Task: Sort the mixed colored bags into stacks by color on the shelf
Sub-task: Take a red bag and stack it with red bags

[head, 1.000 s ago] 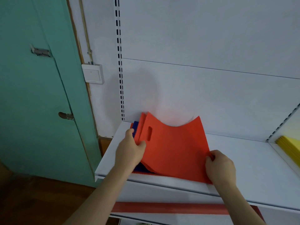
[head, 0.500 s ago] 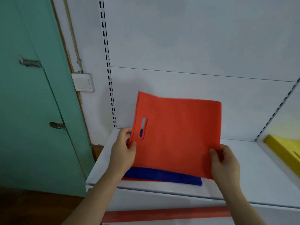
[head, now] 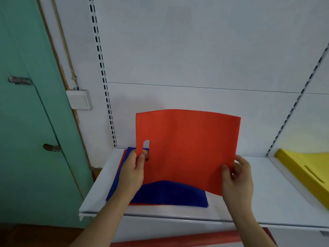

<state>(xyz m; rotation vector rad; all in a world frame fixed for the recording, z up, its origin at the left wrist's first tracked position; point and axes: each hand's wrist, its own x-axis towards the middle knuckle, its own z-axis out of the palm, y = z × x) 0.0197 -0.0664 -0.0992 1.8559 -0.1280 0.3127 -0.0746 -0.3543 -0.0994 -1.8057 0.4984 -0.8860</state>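
An orange-red bag (head: 187,147) with a slot handle is held upright above the white shelf (head: 258,198). My left hand (head: 133,172) pinches its left edge beside the handle slot, and my right hand (head: 236,177) grips its lower right corner. Under it, flat on the shelf's left end, lies a blue bag (head: 169,195) with an orange-red edge showing beneath it. A stack of yellow bags (head: 306,170) lies on the shelf at the far right.
A green door (head: 30,122) with a latch stands to the left, with a white wall switch (head: 79,99) beside it. White back panels and slotted uprights rise behind the shelf. A red strip (head: 178,239) runs below the shelf front.
Both hands have lifted the orange-red bag off the pile and carried it slightly right, uncovering the blue bag beneath. The view has moved closer.
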